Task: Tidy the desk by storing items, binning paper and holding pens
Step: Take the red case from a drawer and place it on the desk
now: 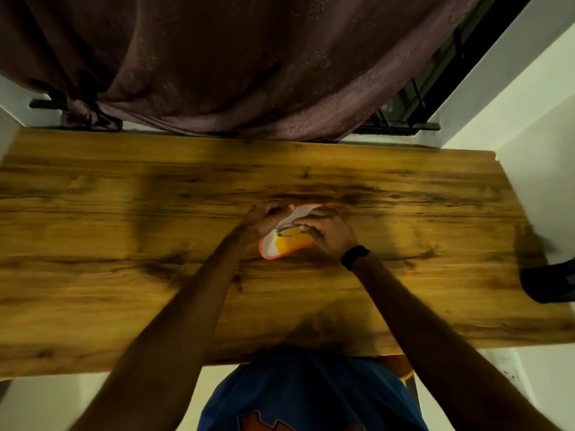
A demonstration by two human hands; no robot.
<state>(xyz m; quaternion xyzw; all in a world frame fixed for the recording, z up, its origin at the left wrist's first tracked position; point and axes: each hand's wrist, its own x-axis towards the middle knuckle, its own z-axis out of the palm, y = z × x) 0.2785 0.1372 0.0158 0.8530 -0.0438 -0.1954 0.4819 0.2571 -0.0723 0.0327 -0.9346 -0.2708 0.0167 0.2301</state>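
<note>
An orange, yellow and white pouch-like item [281, 245] with a red rim lies in the middle of the wooden desk [124, 244]. My left hand [263, 220] grips its upper left part with curled fingers. My right hand [326, 233], with a black band on the wrist, holds its right side, fingers curled over the edge. Much of the item is hidden under the hands, and the frame is blurred, so I cannot tell exactly what it is.
A dark object [550, 283] sits at the desk's right edge. A dark curtain [233, 63] hangs behind the desk's far edge. White walls flank the desk on both sides. My blue shirt [311, 396] is just below the near edge.
</note>
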